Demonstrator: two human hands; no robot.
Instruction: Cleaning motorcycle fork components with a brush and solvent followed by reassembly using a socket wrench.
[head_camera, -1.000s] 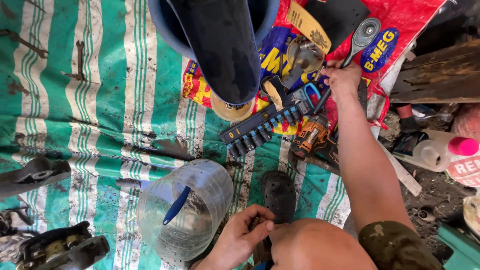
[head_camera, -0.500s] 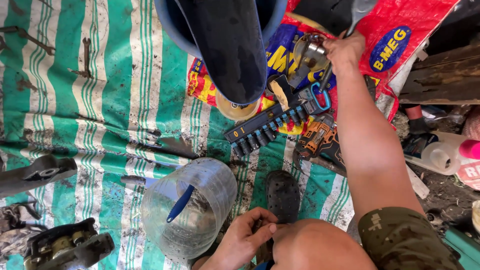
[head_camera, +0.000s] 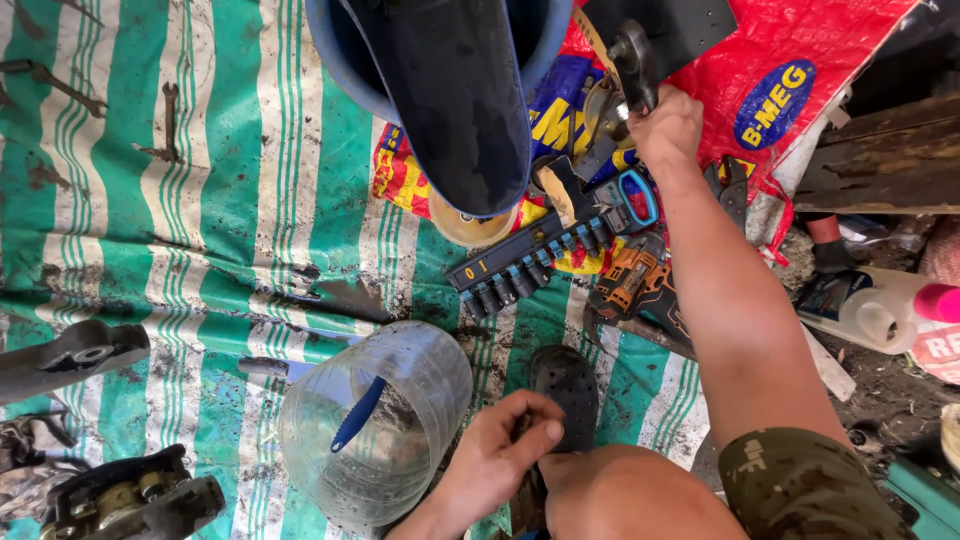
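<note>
My right hand (head_camera: 668, 125) reaches far out over a red and yellow printed sack (head_camera: 800, 60) and is shut on a dark metal hand tool with a round head (head_camera: 634, 58), lifted off the pile. Just below it lie a black socket rail with several sockets (head_camera: 520, 262), a blue-framed tool (head_camera: 637, 198) and an orange and black drill (head_camera: 632, 285). My left hand (head_camera: 500, 452) is close to me, fingers curled against my bare knee (head_camera: 630, 495), beside a black sandal (head_camera: 565, 385). I see nothing held in it.
A dark curved panel inside a big blue tub (head_camera: 450, 90) overhangs the green-striped tarp (head_camera: 120, 240). A clear plastic jar holding a blue-handled tool (head_camera: 375, 430) lies left of my knee. Rusty wrenches (head_camera: 168, 122), a metal part (head_camera: 130, 495) and a white jug (head_camera: 870, 312) lie around.
My right hand has moved up and away from the socket rail, lifting the round-headed metal tool over the sack. My left hand stays by my knee.
</note>
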